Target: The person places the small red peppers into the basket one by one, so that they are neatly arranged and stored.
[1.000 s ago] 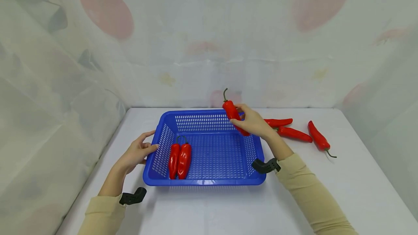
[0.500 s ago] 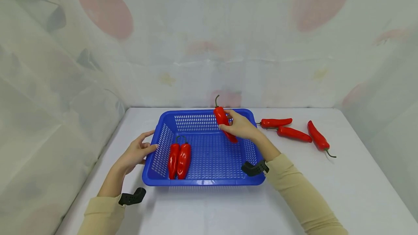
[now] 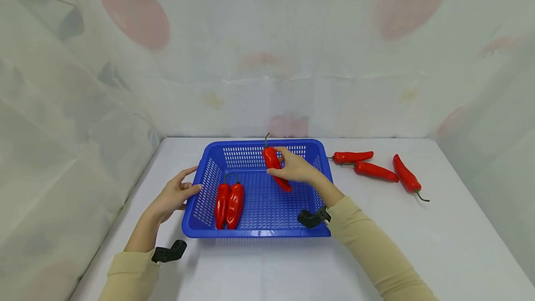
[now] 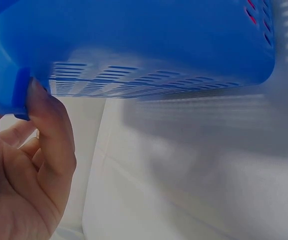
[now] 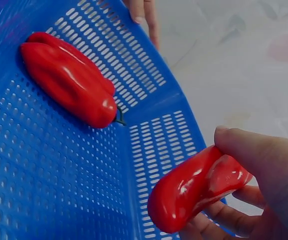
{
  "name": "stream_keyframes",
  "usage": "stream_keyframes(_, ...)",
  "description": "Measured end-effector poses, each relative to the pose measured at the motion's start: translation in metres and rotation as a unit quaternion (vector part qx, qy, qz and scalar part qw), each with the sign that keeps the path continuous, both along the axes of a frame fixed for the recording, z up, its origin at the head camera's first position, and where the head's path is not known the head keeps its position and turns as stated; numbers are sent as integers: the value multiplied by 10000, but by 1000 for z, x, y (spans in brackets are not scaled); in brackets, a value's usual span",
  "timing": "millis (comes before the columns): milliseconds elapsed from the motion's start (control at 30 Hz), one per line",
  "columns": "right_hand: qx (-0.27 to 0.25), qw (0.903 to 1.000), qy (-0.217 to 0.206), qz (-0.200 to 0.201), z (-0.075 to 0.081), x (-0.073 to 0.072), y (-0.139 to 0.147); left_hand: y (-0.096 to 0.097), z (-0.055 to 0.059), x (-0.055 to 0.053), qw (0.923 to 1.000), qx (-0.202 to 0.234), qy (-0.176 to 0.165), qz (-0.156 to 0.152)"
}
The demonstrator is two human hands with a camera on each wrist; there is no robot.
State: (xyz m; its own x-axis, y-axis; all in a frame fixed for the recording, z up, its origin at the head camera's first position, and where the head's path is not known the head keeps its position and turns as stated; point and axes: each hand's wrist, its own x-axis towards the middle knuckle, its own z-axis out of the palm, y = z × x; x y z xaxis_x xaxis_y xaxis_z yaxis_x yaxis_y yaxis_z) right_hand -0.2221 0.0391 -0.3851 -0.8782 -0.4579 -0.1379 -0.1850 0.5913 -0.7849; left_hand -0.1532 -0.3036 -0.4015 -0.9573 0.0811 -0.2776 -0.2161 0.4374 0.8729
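A glossy red tapered pepper with a green stem is above the floor of a blue rectangular plastic basket with slotted walls, in the right hand; its fingers are closed to the pepper's thickness around the middle, probably to keep it secure with both ends free; the left hand pinches the basket's left rim, fingers nearly together, presumably to steady it; two red peppers lie side by side in the basket's left end, stems towards its far wall, perhaps aligned to sit neatly; three loose red peppers rest on the white bench, right of the basket; the right wrist view shows thumb and fingers on opposite sides of the held pepper, while only the head view shows its stem; the left wrist view alone shows a bent digit from below the basket's rim
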Motion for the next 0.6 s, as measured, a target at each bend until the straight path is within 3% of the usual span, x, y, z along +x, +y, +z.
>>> stream_keyframes(600,-114,9974,-601,374,-10,1,-26,0,1,0,10000,-79,23,-17)
